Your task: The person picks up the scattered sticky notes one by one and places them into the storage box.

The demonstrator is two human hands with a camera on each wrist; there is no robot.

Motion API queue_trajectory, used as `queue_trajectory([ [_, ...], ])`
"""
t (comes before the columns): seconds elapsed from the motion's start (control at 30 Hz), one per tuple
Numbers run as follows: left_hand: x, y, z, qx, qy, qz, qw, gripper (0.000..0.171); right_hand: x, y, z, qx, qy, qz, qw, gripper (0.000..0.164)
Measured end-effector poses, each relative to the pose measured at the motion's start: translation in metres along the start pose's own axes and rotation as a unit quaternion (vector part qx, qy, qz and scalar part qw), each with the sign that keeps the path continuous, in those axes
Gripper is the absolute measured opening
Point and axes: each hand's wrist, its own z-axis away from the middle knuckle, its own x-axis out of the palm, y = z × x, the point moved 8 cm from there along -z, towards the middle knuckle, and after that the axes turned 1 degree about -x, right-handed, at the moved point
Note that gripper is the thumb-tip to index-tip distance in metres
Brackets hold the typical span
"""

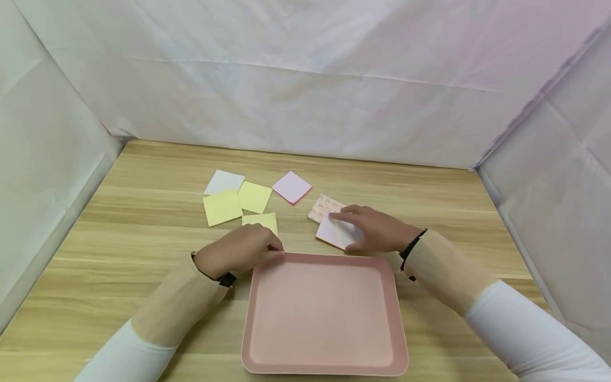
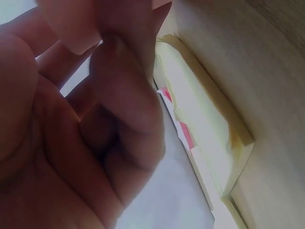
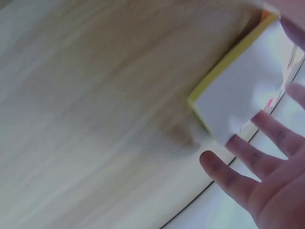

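Observation:
My left hand point(image 1: 241, 246) grips the far left corner of a pink tray point(image 1: 322, 369); in the left wrist view its fingers curl toward the thumb at the pink rim. My right hand point(image 1: 377, 229) spans a pale sticky note pad point(image 1: 329, 232), thumb at the near edge and a fingertip at the far corner. In the right wrist view this pad point(image 3: 238, 76) shows a yellow side and a whitish top, with the other fingers spread along it. A patterned sticky note pad point(image 1: 321, 206) sits just behind, partly covered by the right hand and the pale pad.
Beyond the left hand lie a yellow pad point(image 1: 261, 219), a second yellow pad point(image 1: 222, 207), a third point(image 1: 255, 197) and a whitish pad point(image 1: 224, 181). A pink pad point(image 1: 291, 187) lies at the back middle. White cloth walls point(image 1: 305, 106) enclose the wooden table point(image 1: 119, 223).

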Motion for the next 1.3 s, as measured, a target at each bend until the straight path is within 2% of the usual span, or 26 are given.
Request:
queue_trajectory([
  [0.2, 0.000, 0.000, 0.000, 0.002, -0.006, 0.012, 0.9999, 0.020, 0.001, 0.003, 0.005, -0.011, -0.013, 0.041, 0.999, 0.082],
  [0.37, 0.000, 0.000, 0.000, 0.010, -0.007, 0.016, 0.9998, 0.021, -0.002, 0.005, 0.005, -0.017, 0.009, 0.059, 0.998, 0.077],
  [0.5, 0.000, 0.000, -0.001, 0.013, -0.007, 0.017, 0.9997, 0.021, -0.009, 0.007, 0.009, -0.006, 0.015, 0.058, 0.998, 0.078],
  [0.63, -0.001, -0.002, -0.001, 0.008, -0.005, 0.022, 0.9997, 0.020, -0.019, 0.007, 0.013, 0.007, 0.020, 0.051, 0.998, 0.082],
  [0.87, -0.001, -0.003, -0.002, 0.012, 0.002, 0.021, 0.9997, 0.022, -0.043, -0.002, 0.024, 0.011, 0.051, 0.070, 0.996, 0.082],
  [0.97, -0.001, -0.003, -0.002, 0.010, 0.003, 0.019, 0.9998, 0.022, -0.050, -0.010, 0.030, 0.004, 0.061, 0.076, 0.995, 0.083],
  [1.1, -0.002, -0.002, -0.002, 0.005, 0.005, 0.018, 0.9998, 0.021, -0.056, -0.031, 0.035, -0.026, 0.077, 0.083, 0.993, 0.080],
  [1.3, -0.002, -0.003, -0.002, 0.000, 0.006, 0.012, 0.9999, 0.019, -0.054, -0.065, 0.039, -0.068, 0.083, 0.109, 0.988, 0.078],
])
